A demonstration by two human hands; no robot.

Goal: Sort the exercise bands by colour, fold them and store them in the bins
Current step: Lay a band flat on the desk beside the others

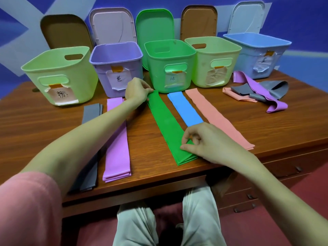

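A wooden desk [266,125] fills the view, seen from above by a seated person in pale trousers [198,215] and a pink sleeve [26,208]. Five open bins stand in a row along its far side, each with a paper label taped to the front: a pale green bin [58,68] at far left, a purple bin [117,57], a bright green bin [168,55], a second pale green bin [213,50] and a blue bin [257,45] at far right. Their lids lean upright against the blue wall behind.

Flat stacks of bands lie side by side in front of the bins: grey bands [91,112] at left, partly under the left forearm, then purple bands [118,148], green bands [165,121] in the middle, blue bands [186,109] and pink bands [220,119].

Near the blue bin sits an unsorted heap [255,93] of grey, purple and pink bands, loosely crumpled.

The left hand [137,90] pinches the far end of the green stack, just in front of the bright green bin. The right hand [200,141] grips the near end of the same stack, fingers curled over its edge close to the desk's front rim.
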